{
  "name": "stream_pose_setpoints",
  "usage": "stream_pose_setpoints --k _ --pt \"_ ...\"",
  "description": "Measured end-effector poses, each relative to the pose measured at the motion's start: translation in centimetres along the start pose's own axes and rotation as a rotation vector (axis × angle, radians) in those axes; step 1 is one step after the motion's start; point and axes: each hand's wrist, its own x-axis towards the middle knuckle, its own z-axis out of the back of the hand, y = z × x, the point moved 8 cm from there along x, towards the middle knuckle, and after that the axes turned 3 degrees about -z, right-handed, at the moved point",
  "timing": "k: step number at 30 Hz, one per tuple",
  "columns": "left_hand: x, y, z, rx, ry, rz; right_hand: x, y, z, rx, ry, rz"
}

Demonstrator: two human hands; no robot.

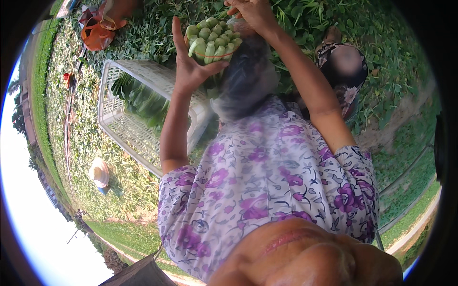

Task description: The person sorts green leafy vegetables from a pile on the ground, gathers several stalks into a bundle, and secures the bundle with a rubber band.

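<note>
My left hand [193, 68] cradles a bunch of thick pale-green vegetable stems [213, 39], cut ends up. A thin reddish band [214, 57] runs around the stems. The thumb lies along the near side of the bunch, and one finger stands up at its left. My right hand [252, 14] is at the top edge with bent fingers, just right of the bunch; whether it holds anything is unclear. Below the hands, clear plastic sheeting [247, 82] covers dark cloth over my lap, blurred in part.
A white slotted plastic crate [132, 143] leans at my left, with leafy greens [143, 100] inside. An orange bag [98, 35] lies at upper left. Cut leaves [390, 71] cover the ground. Farther left, a person in a pale hat [99, 173] is in the field.
</note>
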Motion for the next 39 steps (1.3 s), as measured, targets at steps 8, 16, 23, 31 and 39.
stream_pose_setpoints --k 8,16,23,31,39 --pt "-0.4 1.3 1.3 -0.163 -0.061 0.112 -12.3 6.7 -1.8 -0.414 -0.076 0.798" --pt "-0.3 0.9 1.5 -0.142 -0.056 0.102 -13.3 7.5 -2.9 -0.568 -0.133 0.949" --pt "-0.3 0.4 0.9 -0.186 -0.077 0.045 -13.2 6.4 -3.1 -0.608 -0.165 0.864" --pt "0.0 1.4 0.8 -0.147 -0.103 0.098 -13.3 4.8 -2.6 -0.462 -0.079 0.737" --pt "-0.2 0.4 -1.1 -0.173 -0.085 0.052 -9.8 8.9 -4.4 -0.615 -0.277 0.815"
